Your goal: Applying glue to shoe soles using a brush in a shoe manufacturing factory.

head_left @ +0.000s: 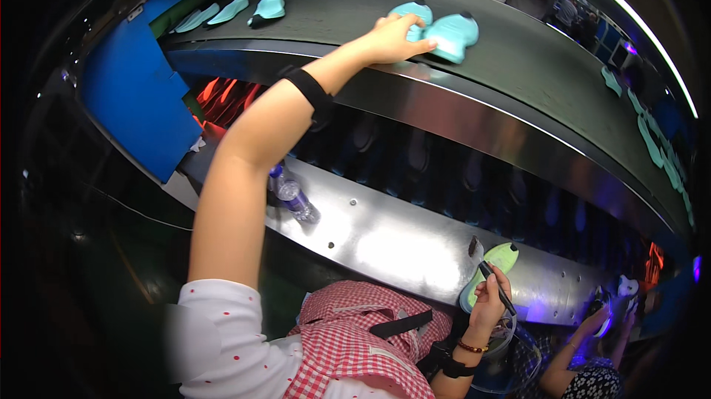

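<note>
Teal soles (443, 32), a pair lying side by side on the dark conveyor belt (518, 58), sit under the left hand (392, 37), whose fingers (415, 45) are loosely curled and rest against the pair's near edge without closing around it. The right hand (489, 299) is low by the steel counter (385, 240), fingers pinching a dark pen (496, 288) against a green sole (495, 264) it holds upright. Outward, a water bottle (294, 195) lies on the counter, more soles (222, 12) ride the belt's far left, and another person's hand (603, 317) works at lower right.
</note>
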{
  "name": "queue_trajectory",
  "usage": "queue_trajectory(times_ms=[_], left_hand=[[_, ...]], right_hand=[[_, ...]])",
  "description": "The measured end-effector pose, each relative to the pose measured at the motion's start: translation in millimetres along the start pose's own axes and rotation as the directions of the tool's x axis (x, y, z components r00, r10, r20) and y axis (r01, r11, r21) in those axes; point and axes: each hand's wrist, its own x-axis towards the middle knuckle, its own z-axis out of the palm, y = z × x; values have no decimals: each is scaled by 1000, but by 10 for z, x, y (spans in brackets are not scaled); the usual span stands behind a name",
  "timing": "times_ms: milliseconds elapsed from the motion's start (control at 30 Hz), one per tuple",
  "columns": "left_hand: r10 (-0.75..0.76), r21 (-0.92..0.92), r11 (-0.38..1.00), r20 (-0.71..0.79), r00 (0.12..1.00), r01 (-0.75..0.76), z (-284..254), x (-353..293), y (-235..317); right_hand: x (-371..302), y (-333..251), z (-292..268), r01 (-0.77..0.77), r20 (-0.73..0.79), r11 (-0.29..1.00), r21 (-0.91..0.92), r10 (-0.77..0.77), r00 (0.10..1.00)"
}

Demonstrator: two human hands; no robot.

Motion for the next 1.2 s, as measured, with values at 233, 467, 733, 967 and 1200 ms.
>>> queue_trajectory(times_ms=[233,467,733,967,1200], left_hand=[[173,-182,929,-556,813,-322,-40,-542,-113],[-247,-969,-246,90,965,27,31,-1521,68],[384,-531,-676,337,860,510,1038,-2812,-29],[292,-221,-858,532,795,463,1658,-3009,436],[144,-351,-783,701,699,513,1554,-2881,677]], right_hand=[[46,20,171,17,32,999,-29,-16,999],[104,-56,157,108,112,994,22,-110,988],[-158,-50,51,104,139,992,67,-113,984],[-75,134,516,-44,356,997,-69,66,932],[287,265,804,-73,263,979,-192,123,957]])
